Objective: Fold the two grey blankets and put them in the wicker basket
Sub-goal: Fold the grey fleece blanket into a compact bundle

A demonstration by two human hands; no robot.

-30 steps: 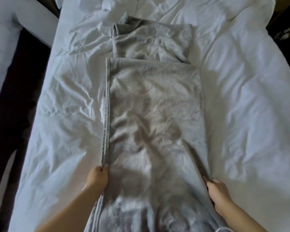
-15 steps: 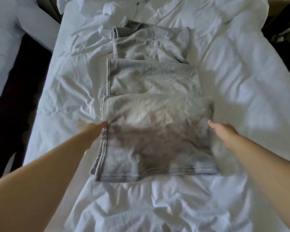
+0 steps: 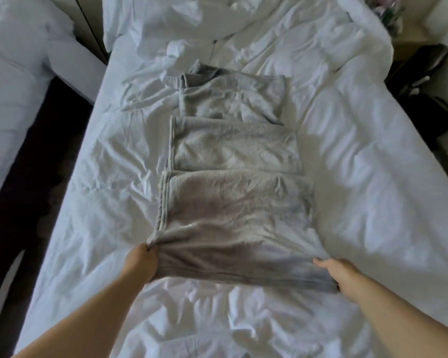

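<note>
Folding step in hand: left hand [image 3: 140, 264] and right hand [image 3: 344, 277] each grip a near corner of the soft grey fleece blanket [image 3: 233, 215], which lies half-folded on the white rumpled bed [image 3: 373, 177]. Next, probably, that edge goes forward with the corners matched. The second grey folded blanket [image 3: 233, 99] lies just beyond it, and the wicker basket is out of view.

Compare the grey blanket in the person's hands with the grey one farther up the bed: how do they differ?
The near blanket is gripped at its near corners by the left hand and right hand; the far blanket lies untouched. The near blanket looks larger, one layer doubled over another; the far blanket is a smaller, more rumpled bundle. Both are grey, fleecy and lie on the white sheet.
</note>
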